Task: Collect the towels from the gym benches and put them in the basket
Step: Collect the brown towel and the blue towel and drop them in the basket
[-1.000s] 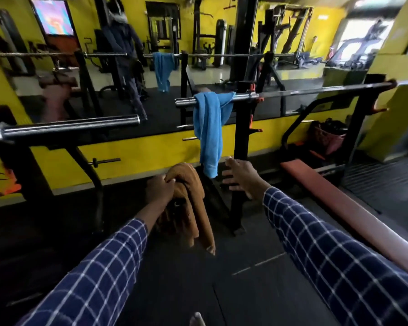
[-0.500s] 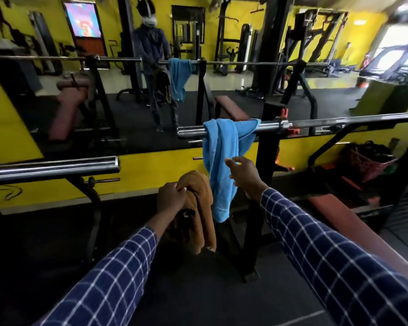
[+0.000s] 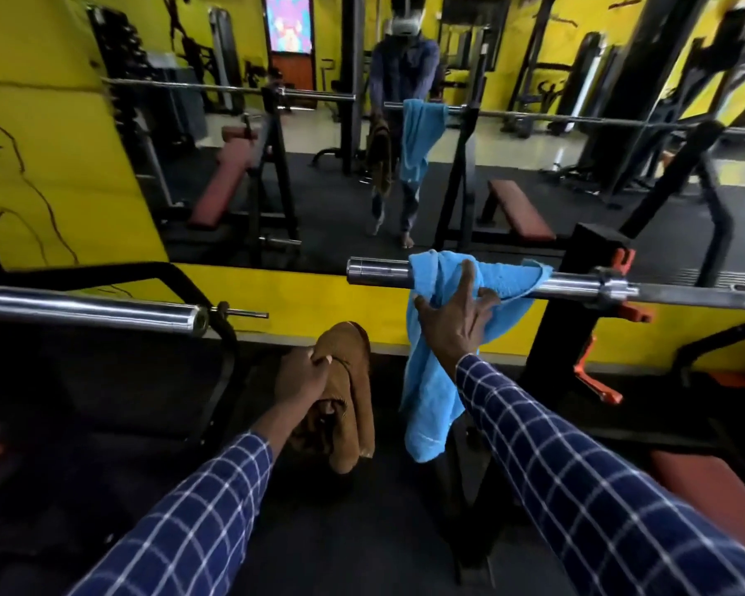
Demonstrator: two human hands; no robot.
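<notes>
A blue towel (image 3: 426,393) hangs over the chrome barbell (image 3: 577,286) on the black rack in front of me. My right hand (image 3: 454,316) presses on the towel just under the bar, fingers curled into the cloth. My left hand (image 3: 304,374) is lower and to the left, shut on a bunched brown towel (image 3: 349,406) that dangles below it. No basket is in view.
A second chrome barbell (image 3: 87,311) ends at the left, close to my left hand. A black rack upright (image 3: 577,303) with orange hooks stands right of the blue towel. A red bench pad (image 3: 715,479) lies low right. The wall ahead is a mirror above a yellow strip.
I have stepped closer to the rack. My right hand rose from beside the blue towel's lower half to the bar and closed on the towel. The left hand still holds the brown towel.
</notes>
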